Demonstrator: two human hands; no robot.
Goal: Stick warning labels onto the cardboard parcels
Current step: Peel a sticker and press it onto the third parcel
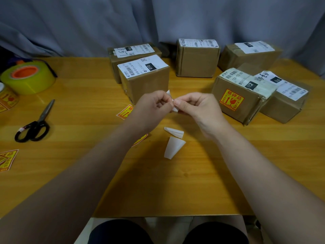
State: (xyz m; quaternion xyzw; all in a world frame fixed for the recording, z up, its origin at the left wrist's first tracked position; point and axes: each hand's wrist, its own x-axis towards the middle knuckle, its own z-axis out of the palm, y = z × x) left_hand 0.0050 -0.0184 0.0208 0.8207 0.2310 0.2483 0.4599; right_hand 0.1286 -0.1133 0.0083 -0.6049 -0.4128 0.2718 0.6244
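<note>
My left hand [152, 104] and my right hand [197, 107] meet above the table's middle, both pinching one small white-backed label [171, 101] between their fingertips. Directly behind my hands stands a cardboard parcel [146, 80] with a white shipping label on top. To the right, another parcel [241, 97] carries a yellow-and-red warning label [231, 100] on its front face. Several more parcels stand at the back [197, 59] and far right [284, 101]. Loose warning labels lie on the table by my left wrist [124, 112] and under my left forearm [140, 139].
Two curled white backing papers [174, 141] lie near my right forearm. Black scissors [35, 127] rest at the left, a yellow tape roll [28, 77] behind them. More warning labels lie at the left edge [7, 160]. A grey curtain hangs behind the wooden table [158, 191].
</note>
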